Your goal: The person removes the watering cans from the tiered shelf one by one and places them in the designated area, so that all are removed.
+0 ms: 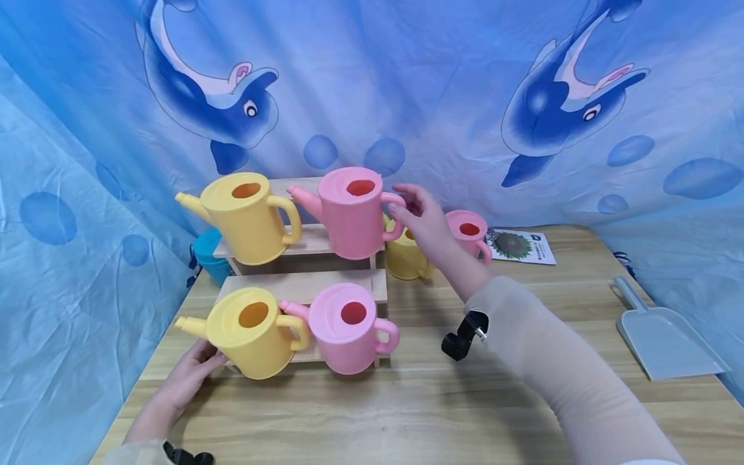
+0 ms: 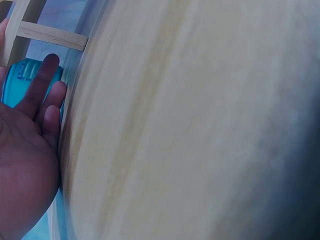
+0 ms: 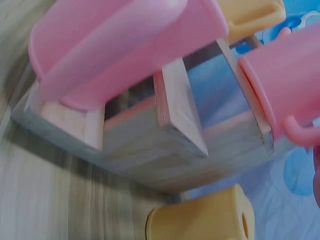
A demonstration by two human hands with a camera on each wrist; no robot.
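Note:
At the upper pink watering can (image 1: 353, 216), my right hand (image 1: 427, 223) has its thumb and forefinger spread about the handle, the thumb touching it; only a sliver of this hand shows in the right wrist view. That can rests on the top of a wooden step rack (image 1: 308, 284), beside an upper yellow watering can (image 1: 247, 223). A lower yellow watering can (image 1: 250, 336) and a lower pink watering can (image 1: 347, 332) sit on the bottom step. My left hand (image 1: 188, 381) is by the rack's lower left end, partly hidden by the yellow can; its fingers look extended in the left wrist view.
Behind my right forearm stand another yellow watering can (image 1: 407, 258) and a pink one (image 1: 467, 231). A flower-pictured packet (image 1: 540, 248) lies at the back. A grey dustpan (image 1: 668, 339) is at the right edge, and a teal container (image 1: 210, 248) stands left of the rack.

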